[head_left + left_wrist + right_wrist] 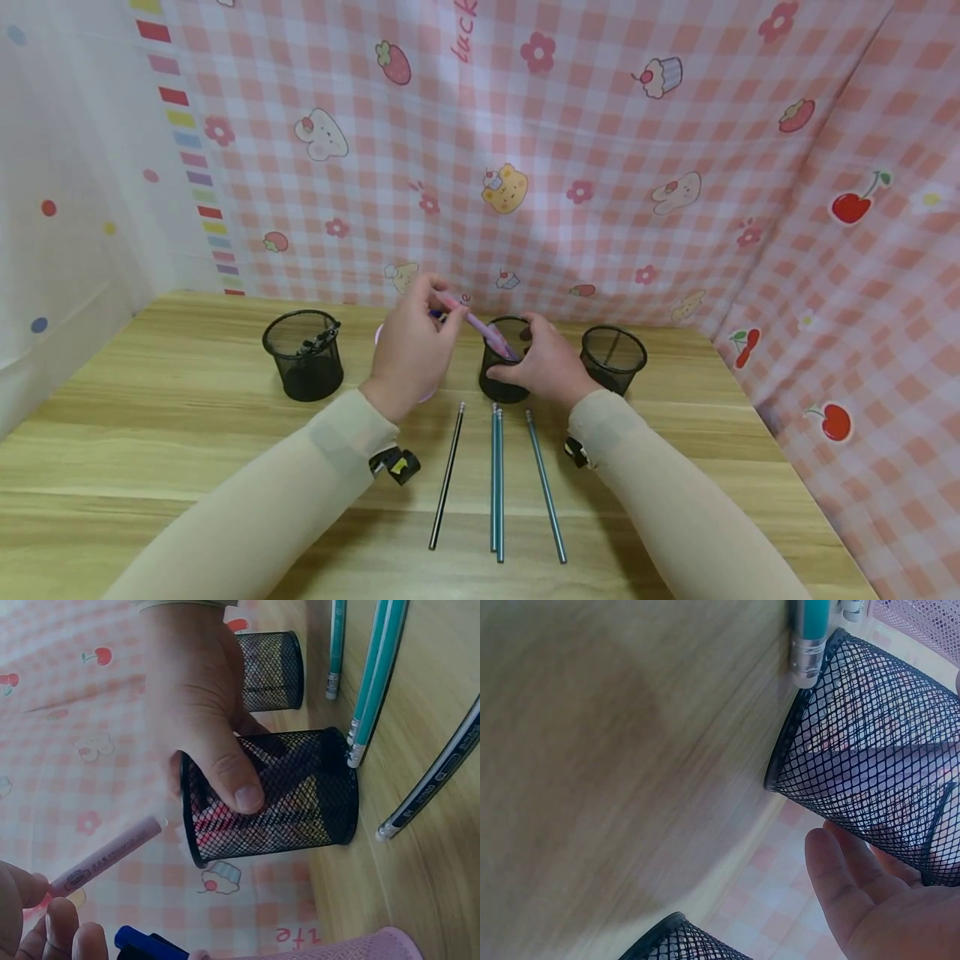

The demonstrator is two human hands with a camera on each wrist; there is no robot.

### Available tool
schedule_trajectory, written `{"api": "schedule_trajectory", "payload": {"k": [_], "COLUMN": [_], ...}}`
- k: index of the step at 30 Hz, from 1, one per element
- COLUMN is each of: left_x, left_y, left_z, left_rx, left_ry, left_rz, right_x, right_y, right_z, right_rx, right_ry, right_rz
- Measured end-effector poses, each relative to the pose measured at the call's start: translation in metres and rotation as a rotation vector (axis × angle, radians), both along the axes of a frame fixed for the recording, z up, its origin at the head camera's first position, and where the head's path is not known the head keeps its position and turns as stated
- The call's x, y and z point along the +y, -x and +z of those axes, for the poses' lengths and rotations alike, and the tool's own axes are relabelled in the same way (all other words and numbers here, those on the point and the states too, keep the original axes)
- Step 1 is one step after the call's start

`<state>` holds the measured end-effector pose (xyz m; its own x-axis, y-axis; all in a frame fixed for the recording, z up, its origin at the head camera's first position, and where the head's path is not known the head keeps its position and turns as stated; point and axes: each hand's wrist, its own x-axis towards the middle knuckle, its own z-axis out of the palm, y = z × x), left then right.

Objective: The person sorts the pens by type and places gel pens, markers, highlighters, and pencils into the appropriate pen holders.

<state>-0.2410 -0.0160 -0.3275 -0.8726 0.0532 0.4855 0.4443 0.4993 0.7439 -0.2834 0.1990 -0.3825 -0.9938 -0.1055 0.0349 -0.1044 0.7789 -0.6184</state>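
Between thumb and fingers, my left hand point(411, 354) pinches a pink pen point(109, 856) with dark print on its barrel. The pen slants toward the mouth of the middle black mesh pen cup point(300, 799); in the left wrist view its end is near the rim. My right hand point(553, 363) grips this cup, thumb on the near side. Pinkish and purple shapes show through its mesh, not clearly enough to tell what they are. Behind my left hand stands a pink mesh cup point(386, 946), mostly hidden, with a blue-capped pen point(142, 943) in it.
At the left, a black mesh cup point(311, 379) holds dark items. Another black mesh cup point(613, 354) stands right of my right hand. In front lie a black pencil point(447, 475) and several teal pencils point(546, 483). A checked cloth point(465, 150) hangs behind the table.
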Motion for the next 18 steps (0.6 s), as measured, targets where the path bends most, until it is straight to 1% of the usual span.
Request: {"api": "schedule_trajectory", "payload": {"k": [7, 13, 18], "left_x": [0.001, 0.003, 0.004], "left_y": [0.003, 0.005, 0.004], "left_z": [-0.007, -0.010, -0.013], "left_rx": [0.016, 0.052, 0.049], "left_ry": [0.041, 0.070, 0.095], "left_rz": [0.013, -0.002, 0.006], "right_x": [0.000, 0.000, 0.000], "right_y": [0.000, 0.001, 0.001], "right_z": [0.000, -0.001, -0.001], "right_rx": [0.003, 0.003, 0.000], "right_ry": [0.000, 0.000, -0.004], "right_rz": [-0.002, -0.004, -0.004]}}
